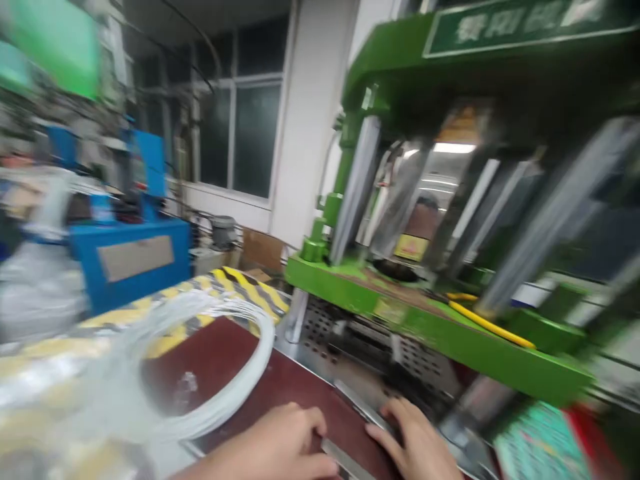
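Heavy motion blur throughout; indoor light is even, with dark windows (240, 133) behind.

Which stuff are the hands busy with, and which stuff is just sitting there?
In use: left hand and right hand on the flat silver metal strip over the dark red board.

Lying about: coil of white cords, yellow rod, blue machine.

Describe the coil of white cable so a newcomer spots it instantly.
Start at the big green press machine. On the dark red board to its left, beside the yellow-and-black striped edge, lies the coil of thin white cable: the only looped, pale ring there.
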Motion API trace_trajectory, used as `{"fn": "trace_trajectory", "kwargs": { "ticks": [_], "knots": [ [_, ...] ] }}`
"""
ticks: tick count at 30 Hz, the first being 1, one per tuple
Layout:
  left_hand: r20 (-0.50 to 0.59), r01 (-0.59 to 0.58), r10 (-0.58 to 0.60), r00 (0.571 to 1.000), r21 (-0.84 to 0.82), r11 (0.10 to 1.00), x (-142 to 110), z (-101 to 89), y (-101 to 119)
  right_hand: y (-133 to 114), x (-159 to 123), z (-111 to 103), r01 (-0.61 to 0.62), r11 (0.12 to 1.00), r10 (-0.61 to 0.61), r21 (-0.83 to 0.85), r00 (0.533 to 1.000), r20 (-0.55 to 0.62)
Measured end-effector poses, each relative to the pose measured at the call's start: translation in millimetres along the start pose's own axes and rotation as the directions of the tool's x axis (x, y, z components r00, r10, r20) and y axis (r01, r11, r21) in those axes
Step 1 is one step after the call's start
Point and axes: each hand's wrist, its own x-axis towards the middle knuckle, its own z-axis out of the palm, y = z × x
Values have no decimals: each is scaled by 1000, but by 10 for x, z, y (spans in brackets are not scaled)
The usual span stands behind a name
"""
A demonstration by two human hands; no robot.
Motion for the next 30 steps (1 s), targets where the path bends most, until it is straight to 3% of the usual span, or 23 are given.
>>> {"fn": "trace_trajectory", "kwargs": {
  "ticks": [3,7,10,13,15,18,23,26,30],
  "knots": [
    [54,-16,15,998,19,1000,32,6,-19,-72,-166,-288,-79,997,79,25,997,0],
    [123,-41,33,992,65,997,119,84,-60,-66,-499,-619,-210,959,171,192,964,202],
    [121,-75,60,991,127,989,152,150,-82,-13,-717,-665,-247,963,204,109,930,305],
    [128,-105,90,988,115,988,194,143,-96,-7,-795,-594,-217,976,203,23,942,266],
    [136,-89,82,987,50,995,246,89,-82,-14,-776,-556,-208,976,190,67,959,208],
    [134,-10,33,990,-173,985,397,-28,-25,25,-652,-558,-242,930,207,276,967,151],
    [37,13,11,999,-574,819,871,-166,25,195,-164,-586,-273,689,254,672,959,129],
    [-66,31,-88,994,-603,797,1252,-182,-22,299,235,-503,-246,675,316,695,948,28],
    [-142,97,-192,971,-502,860,1794,-184,-130,498,755,-282,-210,757,364,618,922,-132]
  ]
}}
